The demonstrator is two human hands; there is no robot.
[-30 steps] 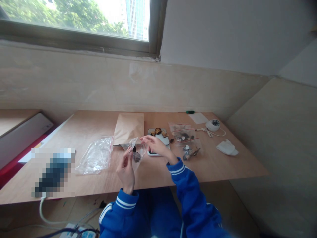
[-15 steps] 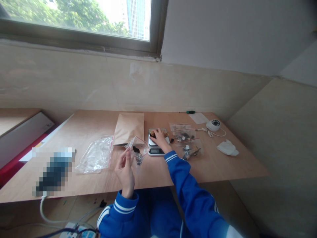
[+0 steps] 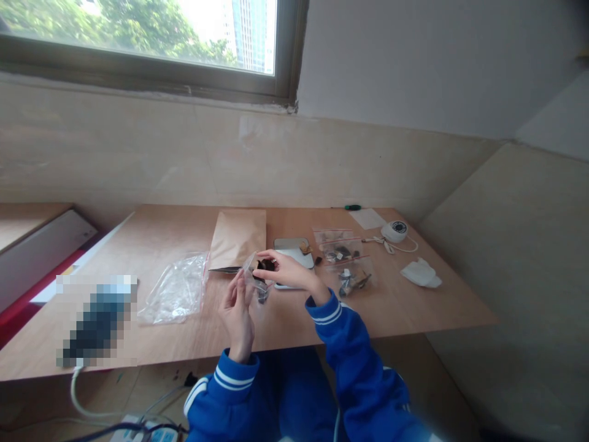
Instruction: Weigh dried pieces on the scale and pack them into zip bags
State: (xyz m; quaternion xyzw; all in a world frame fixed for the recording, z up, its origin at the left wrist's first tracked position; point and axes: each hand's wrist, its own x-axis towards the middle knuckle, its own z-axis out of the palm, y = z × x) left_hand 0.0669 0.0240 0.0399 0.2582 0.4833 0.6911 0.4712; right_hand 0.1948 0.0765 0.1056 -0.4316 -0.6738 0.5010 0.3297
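Note:
My left hand (image 3: 238,313) is closed on the edge of a small clear zip bag (image 3: 250,274), held up over the front of the table. Some dark bits show low in the bag. With fingers curled, my right hand (image 3: 288,270) grips a dark brown, crinkled dried piece (image 3: 265,265) at the bag's mouth; its exact kind is unclear. Behind that hand lies a kitchen scale (image 3: 284,247), partly covered by my fingers. One tan dried piece (image 3: 305,248) remains on its plate, and a small dark piece (image 3: 318,261) lies beside it.
Filled zip bags (image 3: 354,279) lie right of the scale. A brown paper envelope (image 3: 239,236), scissors (image 3: 224,270) and a large clear bag (image 3: 177,291) are on the left. Farther right are a white dome camera (image 3: 394,231), crumpled white tissue (image 3: 421,273) and a green-handled screwdriver (image 3: 352,208).
My right hand has lifted dark dried pieces off the scale and moved left and nearer, to the bag's mouth. My left hand still holds the bag, almost in place.

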